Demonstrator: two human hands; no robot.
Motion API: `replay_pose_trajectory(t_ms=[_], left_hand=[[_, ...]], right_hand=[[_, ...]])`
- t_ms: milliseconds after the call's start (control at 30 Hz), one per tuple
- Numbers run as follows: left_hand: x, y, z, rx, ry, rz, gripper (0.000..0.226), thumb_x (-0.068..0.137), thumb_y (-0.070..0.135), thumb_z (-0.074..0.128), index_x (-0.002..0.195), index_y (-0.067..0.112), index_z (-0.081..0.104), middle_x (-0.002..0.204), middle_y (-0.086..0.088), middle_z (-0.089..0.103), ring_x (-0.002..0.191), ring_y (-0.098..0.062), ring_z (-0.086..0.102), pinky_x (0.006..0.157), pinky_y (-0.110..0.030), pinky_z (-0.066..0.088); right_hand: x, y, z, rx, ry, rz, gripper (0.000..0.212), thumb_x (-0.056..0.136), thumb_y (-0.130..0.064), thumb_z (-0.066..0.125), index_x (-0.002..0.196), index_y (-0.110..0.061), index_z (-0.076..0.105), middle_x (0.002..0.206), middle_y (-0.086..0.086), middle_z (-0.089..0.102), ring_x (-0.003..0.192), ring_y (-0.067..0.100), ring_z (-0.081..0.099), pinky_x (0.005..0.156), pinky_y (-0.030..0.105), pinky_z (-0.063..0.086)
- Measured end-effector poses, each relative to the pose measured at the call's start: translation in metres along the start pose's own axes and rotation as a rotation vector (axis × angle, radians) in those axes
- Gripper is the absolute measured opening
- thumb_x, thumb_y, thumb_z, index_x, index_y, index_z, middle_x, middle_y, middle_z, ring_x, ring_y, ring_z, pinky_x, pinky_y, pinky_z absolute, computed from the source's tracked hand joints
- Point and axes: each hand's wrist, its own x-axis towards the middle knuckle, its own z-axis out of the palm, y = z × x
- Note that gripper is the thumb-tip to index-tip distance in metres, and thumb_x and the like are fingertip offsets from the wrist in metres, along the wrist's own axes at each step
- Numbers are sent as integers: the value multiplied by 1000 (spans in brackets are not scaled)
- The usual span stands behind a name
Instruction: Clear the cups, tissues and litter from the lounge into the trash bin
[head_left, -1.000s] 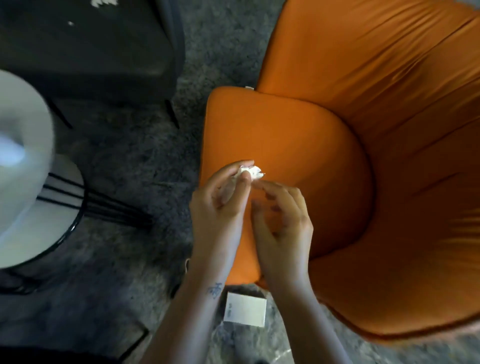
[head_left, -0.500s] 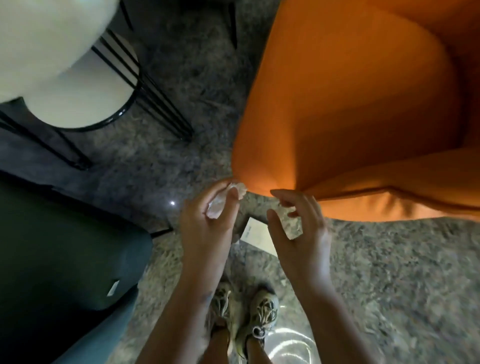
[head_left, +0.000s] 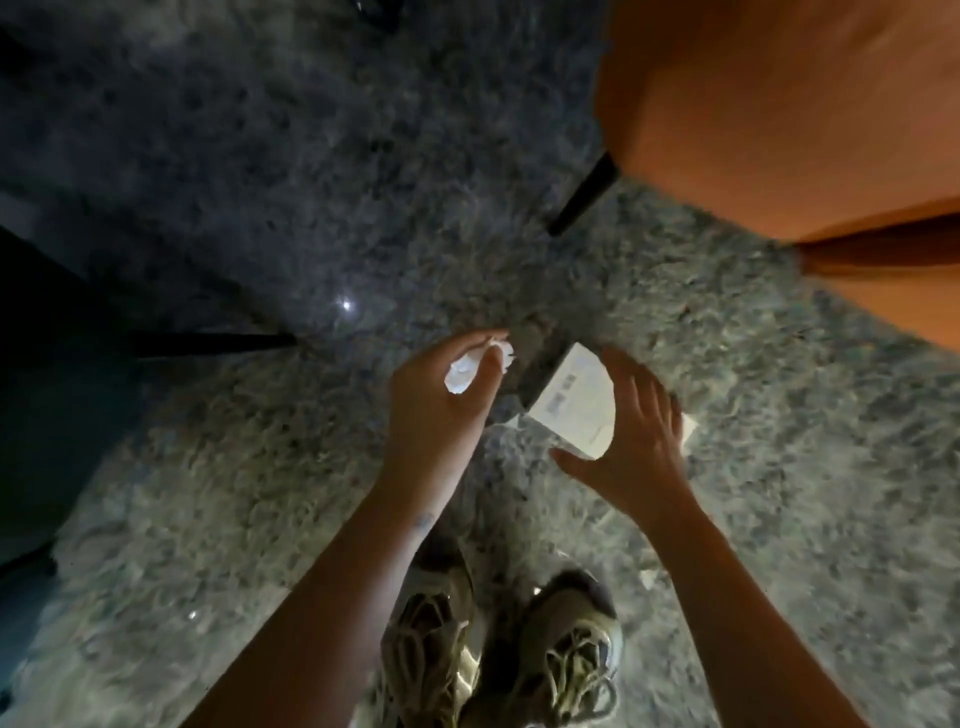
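My left hand (head_left: 441, 405) is closed around a crumpled white tissue (head_left: 465, 371), pinched between thumb and fingers. A flat white paper card (head_left: 574, 410) with small printed marks lies on the speckled stone floor (head_left: 234, 493) just right of it. My right hand (head_left: 631, 431) hovers spread over the card's right side, fingers apart, covering part of it; I cannot tell whether it touches the card. No trash bin is in view.
An orange armchair (head_left: 779, 114) fills the upper right, with a black leg (head_left: 584, 195) angling down to the floor. A dark piece of furniture (head_left: 52, 364) stands at the left edge. My two shoes (head_left: 498, 654) are directly below my hands.
My view has tilted from the chair seat down to the floor. My left hand kept the tissue and dropped lower. My right hand opened and moved over the white card.
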Motion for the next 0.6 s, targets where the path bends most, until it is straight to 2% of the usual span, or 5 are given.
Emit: replay_pose_trajectory(t_ms=[133,300,367,467,600], left_hand=[[10,-64,10,14,32,-47,13,88,8,59,91,15,69,83,20,66,81,11,62,73,-2,41],[15,-91,16,10,63,-102,12,88,6,59,93,10,70,84,16,67,80,11,63,72,-2,41],[13,-84,15,4,62,-114,12,88,4,59,92,10,69,83,18,65,79,12,62,72,-2,41],[5,-49,5,-5,82,-108,12,88,4,59,93,8,68,84,18,65,80,13,61,73,-2,41],[-10,36,-25,-54,79,-93,12,91,13,57,94,18,68,85,17,69,84,3,65,78,-10,46]], right_hand=[[18,37,60,-179,-58,-14,111,52,-46,83,144,-19,28,150,16,25,137,36,22,110,56,14],[35,60,72,-313,64,25,115,36,-29,91,138,-15,39,136,31,36,121,49,35,100,61,27],[35,53,60,-287,91,51,112,36,-27,90,137,-15,42,128,31,41,113,49,39,97,57,30],[21,19,23,-212,136,27,109,39,-29,86,136,-15,40,128,28,41,113,45,38,97,52,27],[-9,-55,-60,-78,197,-14,108,42,-39,78,137,-24,29,130,20,40,114,36,35,97,48,26]])
